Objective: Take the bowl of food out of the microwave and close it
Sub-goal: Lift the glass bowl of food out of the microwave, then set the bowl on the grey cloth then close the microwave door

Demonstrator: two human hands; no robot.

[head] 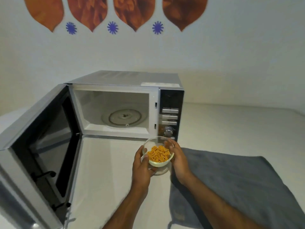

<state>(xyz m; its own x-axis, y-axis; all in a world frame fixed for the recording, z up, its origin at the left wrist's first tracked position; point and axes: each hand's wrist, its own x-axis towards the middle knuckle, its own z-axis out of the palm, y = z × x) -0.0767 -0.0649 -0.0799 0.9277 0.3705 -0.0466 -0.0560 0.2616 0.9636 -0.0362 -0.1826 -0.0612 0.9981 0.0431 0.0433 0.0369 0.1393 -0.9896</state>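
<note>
A clear glass bowl (pixel 154 162) filled with orange food sits just above the white counter, in front of the microwave (pixel 125 90). My left hand (pixel 142 164) grips its left side, thumb over the rim. My right hand (pixel 179 158) cups its right side. The microwave's door (pixel 42 138) stands wide open to the left. Inside, the glass turntable (pixel 123 118) is bare. The control panel (pixel 170 113) with buttons and a knob is just behind the bowl.
A grey towel (pixel 239 187) lies on the white counter (pixel 107 171) to the right of my hands. The open door takes up the left side of the counter. A white wall with brown and blue decals rises behind.
</note>
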